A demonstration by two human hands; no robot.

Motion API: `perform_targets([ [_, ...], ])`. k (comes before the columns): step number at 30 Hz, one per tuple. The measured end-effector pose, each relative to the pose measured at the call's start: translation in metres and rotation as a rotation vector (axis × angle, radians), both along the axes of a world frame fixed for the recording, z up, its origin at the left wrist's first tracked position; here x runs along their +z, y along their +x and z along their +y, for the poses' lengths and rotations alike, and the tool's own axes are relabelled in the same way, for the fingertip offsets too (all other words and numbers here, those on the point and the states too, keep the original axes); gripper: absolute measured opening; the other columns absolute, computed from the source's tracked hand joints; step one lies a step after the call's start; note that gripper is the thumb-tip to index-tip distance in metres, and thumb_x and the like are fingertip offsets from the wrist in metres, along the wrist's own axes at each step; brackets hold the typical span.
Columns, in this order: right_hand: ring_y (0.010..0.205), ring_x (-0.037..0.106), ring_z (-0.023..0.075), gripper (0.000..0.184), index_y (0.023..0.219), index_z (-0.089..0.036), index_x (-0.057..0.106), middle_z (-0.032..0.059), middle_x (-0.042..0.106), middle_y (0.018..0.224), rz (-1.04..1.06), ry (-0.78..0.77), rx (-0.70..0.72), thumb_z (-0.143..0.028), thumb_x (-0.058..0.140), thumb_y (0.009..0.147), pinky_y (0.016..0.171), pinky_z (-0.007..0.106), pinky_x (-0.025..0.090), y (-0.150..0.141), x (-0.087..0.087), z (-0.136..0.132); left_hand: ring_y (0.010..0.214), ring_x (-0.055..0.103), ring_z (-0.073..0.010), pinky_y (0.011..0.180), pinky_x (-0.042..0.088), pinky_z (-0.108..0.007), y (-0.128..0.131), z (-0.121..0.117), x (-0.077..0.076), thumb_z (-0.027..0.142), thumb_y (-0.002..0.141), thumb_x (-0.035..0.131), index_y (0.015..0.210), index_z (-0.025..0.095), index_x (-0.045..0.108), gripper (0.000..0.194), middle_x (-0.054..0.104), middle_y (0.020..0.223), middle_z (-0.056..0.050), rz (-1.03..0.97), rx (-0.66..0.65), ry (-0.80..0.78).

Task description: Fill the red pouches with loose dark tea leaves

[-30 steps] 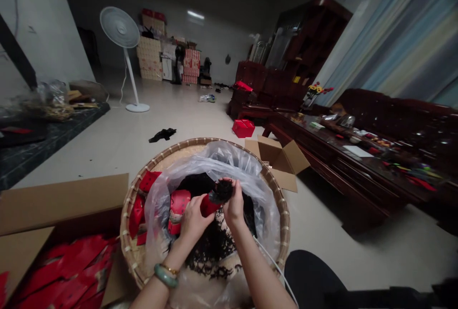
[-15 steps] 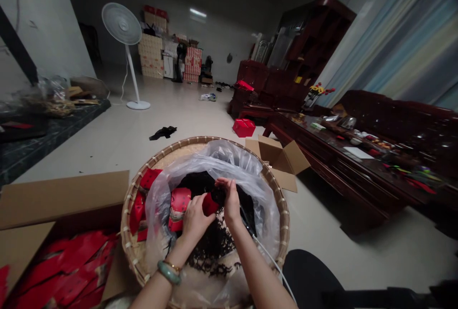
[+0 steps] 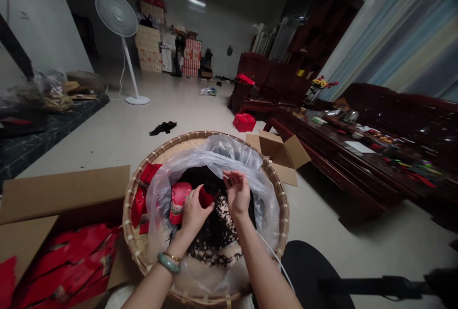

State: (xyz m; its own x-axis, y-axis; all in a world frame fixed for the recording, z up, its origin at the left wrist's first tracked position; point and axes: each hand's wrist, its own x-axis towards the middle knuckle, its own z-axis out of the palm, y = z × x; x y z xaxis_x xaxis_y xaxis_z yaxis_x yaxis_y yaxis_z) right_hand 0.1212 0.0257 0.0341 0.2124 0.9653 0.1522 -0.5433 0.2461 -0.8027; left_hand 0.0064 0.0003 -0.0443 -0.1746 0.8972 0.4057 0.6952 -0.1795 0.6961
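Note:
My left hand (image 3: 194, 211) grips a small red packet (image 3: 206, 197), its open mouth turned toward my other hand. My right hand (image 3: 238, 194) is raised just to the right of it, palm inward, fingers stretched and slightly cupped; I see nothing in them. Under both hands, loose black shreds (image 3: 211, 242) lie in a clear plastic bag (image 3: 268, 204) lining a round woven bamboo basket (image 3: 284, 223). Another red packet (image 3: 179, 197) rests inside the bag, left of my left hand. More red packets (image 3: 138, 206) sit between bag and basket rim.
A cardboard box (image 3: 64, 189) of flat red packets stands at left. Beyond the basket are a smaller open carton (image 3: 286, 156), a red box (image 3: 244, 122) and a white fan (image 3: 132, 72). A dark wooden table (image 3: 329, 151) runs along the right. A black round seat (image 3: 311, 275) is near right.
My right hand has moved away from the red packet, to the right and slightly up, its fingers opening. My left hand keeps the packet, whose mouth now shows more. The view has shifted slightly.

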Motion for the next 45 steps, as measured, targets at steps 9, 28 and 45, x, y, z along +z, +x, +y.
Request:
perform_targets([
  [9,0.076,0.055,0.0157,0.027,0.090,-0.029,0.071,0.0036,0.060,0.097,-0.829,0.149,0.118,-0.022,0.071,0.063,0.062,0.025,0.046,0.019,-0.022,-0.025,0.113,0.051,-0.0296,0.094,0.042,-0.047,-0.002,-0.003,-0.008,0.016,0.065,0.065,0.126,0.019,0.042,0.066,0.055,0.120,-0.012,0.000,-0.009,-0.014],
  [28,0.090,0.058,0.0189,0.038,0.099,-0.030,0.069,0.0030,0.064,0.106,-0.790,0.147,0.219,-0.021,0.072,0.063,0.071,0.029,0.050,0.025,-0.013,-0.023,0.100,0.055,-0.0267,0.086,0.046,-0.043,-0.004,-0.006,-0.007,0.030,0.066,0.070,0.125,0.020,0.042,0.065,0.055,0.108,-0.009,-0.029,-0.052,-0.004],
  [45,0.099,0.051,0.0248,0.024,0.090,-0.034,0.072,0.0054,0.061,0.102,-1.093,0.362,0.129,-0.026,0.074,0.067,0.088,0.042,0.041,0.034,-0.009,-0.027,0.068,0.063,-0.0177,0.062,0.049,-0.029,-0.022,-0.010,0.016,0.029,0.069,0.065,0.086,0.022,0.061,0.019,0.068,0.078,-0.001,-0.124,-0.228,-0.148],
])
